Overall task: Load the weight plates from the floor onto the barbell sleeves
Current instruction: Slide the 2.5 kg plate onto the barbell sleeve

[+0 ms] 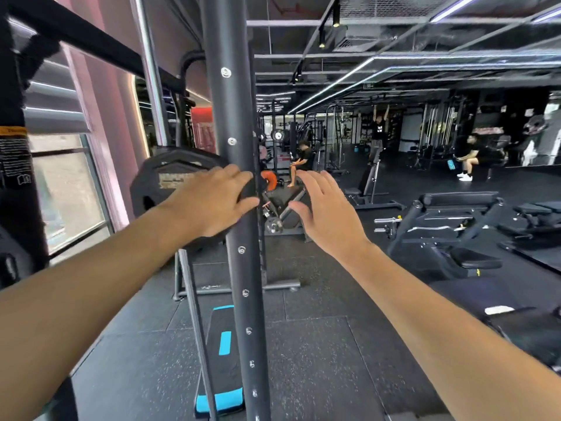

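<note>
1. A large black, many-sided rubber-coated weight plate (165, 180) stands upright at chest height, left of a dark steel rack upright with bolt holes (233, 208) that runs through the middle of the view; the bar it may sit on is hidden.
2. The left hand (209, 202) lies flat against the plate's near face — fingers spread and stretched, fingertips reaching past the plate's right edge onto the upright. It grips nothing; it presses with an open palm.
3. The right hand (326, 208) is on the other side of the upright, well apart from the plate and touching nothing — fingers loosely spread, slightly curled, thumb pointing towards the post.
4. So the plate is under the left hand only, with the upright standing between the two hands.
5. Below, on the speckled black rubber floor (318, 360), a black aerobic step with blue strips (221, 360) lies just left of the upright's base.
6. Black padded benches (449, 226) stand to the right.
</note>
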